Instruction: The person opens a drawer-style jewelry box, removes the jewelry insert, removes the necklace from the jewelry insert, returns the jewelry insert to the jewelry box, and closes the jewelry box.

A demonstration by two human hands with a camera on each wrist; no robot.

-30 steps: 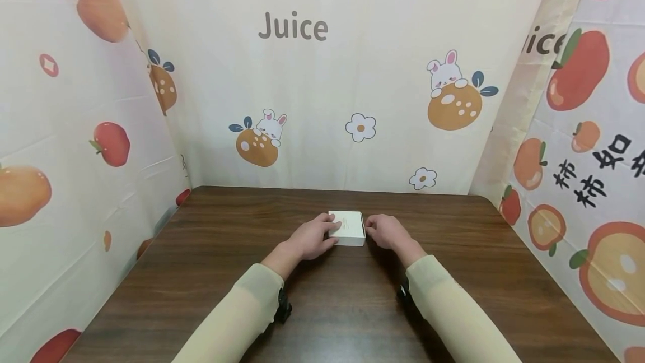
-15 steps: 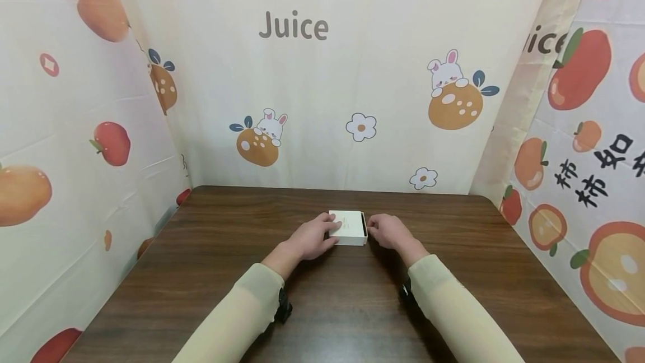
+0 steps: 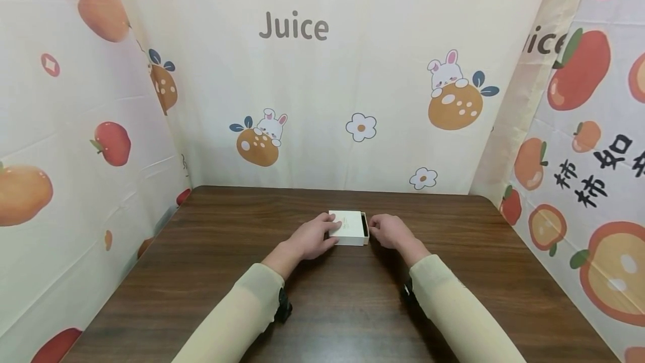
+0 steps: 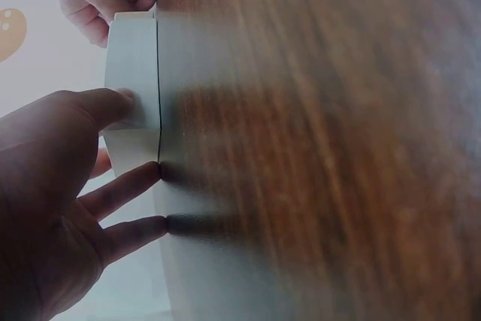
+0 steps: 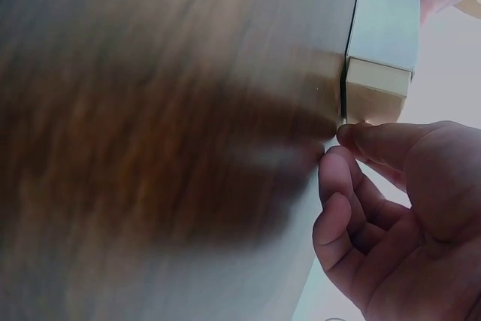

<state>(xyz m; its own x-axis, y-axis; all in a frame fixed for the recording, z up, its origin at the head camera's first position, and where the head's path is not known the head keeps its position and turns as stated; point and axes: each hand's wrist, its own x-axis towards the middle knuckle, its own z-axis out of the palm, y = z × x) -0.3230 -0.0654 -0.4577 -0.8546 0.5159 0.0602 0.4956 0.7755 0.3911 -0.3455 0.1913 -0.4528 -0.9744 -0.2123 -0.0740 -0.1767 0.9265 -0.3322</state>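
A small white drawer-style box [image 3: 349, 232] lies flat on the table, faint print on its lid. Its inner tray [image 5: 378, 77] sticks out a little on the right, and a dark gap shows at its top in the head view. My left hand [image 3: 311, 237] grips the sleeve's left end, thumb on the near side [image 4: 135, 58] and other fingers over the top and beyond. At the tray's outer end is my right hand [image 3: 392, 232], fingers curled, thumb and forefinger pinching close to its lower edge. What exactly they pinch is hidden. The tray's contents cannot be seen.
The dark wooden table [image 3: 322, 307] extends around both hands. Behind it hangs a pale curtain [image 3: 312, 83] printed with fruit and rabbits, with more printed cloth along the left and right sides.
My right hand has moved slightly right, and the inner tray has slid a little out of the sleeve with it. The left hand and sleeve have stayed in place.
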